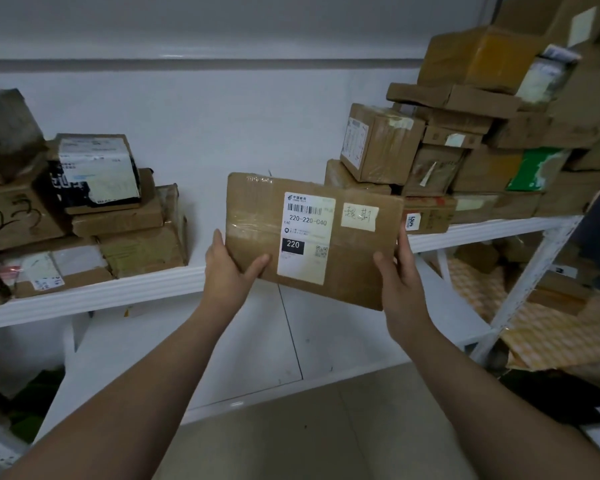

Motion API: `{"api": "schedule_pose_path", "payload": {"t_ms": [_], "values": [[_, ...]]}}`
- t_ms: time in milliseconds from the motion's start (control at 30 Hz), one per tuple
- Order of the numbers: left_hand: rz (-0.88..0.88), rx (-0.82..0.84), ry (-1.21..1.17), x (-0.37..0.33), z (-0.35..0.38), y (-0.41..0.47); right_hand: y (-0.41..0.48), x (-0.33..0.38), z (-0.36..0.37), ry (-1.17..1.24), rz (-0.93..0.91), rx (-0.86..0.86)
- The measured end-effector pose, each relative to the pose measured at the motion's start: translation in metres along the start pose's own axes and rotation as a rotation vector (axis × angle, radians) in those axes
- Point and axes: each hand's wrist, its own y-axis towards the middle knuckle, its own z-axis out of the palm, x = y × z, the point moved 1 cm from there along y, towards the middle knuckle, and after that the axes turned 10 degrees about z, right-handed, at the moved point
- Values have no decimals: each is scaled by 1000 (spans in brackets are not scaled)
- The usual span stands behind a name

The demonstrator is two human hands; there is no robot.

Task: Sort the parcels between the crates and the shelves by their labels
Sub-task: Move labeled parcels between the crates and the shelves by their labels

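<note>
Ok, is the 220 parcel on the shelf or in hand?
In hand: left hand and right hand grip the parcel; its bottom hangs below the shelf edge.

The left hand and right hand are bare, fingers and thumbs uncovered. Back from the grip the wrists are bare as well, and the left forearm and right forearm run bare to the frame's edge.

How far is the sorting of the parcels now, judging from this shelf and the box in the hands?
Done, it seems: a left stack and a right stack of parcels lie on the white shelf. In hand: the left hand and right hand hold a flat cardboard parcel, its label reading 220-220-C40, before the gap between the stacks. Left: placing it. No crate is in view, so the remainder is unknown.
</note>
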Motion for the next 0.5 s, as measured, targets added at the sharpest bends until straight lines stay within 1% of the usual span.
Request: {"api": "schedule_pose_path", "payload": {"t_ms": [100, 233, 433, 500], "values": [[-23, -27, -146, 0, 0, -6, -11, 6, -1, -75, -29, -47], [-41, -101, -174, 4, -7, -19, -25, 12, 2, -160, -72, -132], [39, -158, -244, -1, -29, -40, -49, 18, 5, -112, -56, -233], [87, -135, -291, -5, -35, -48, -59, 19, 2, -86, -46, -282]]}}
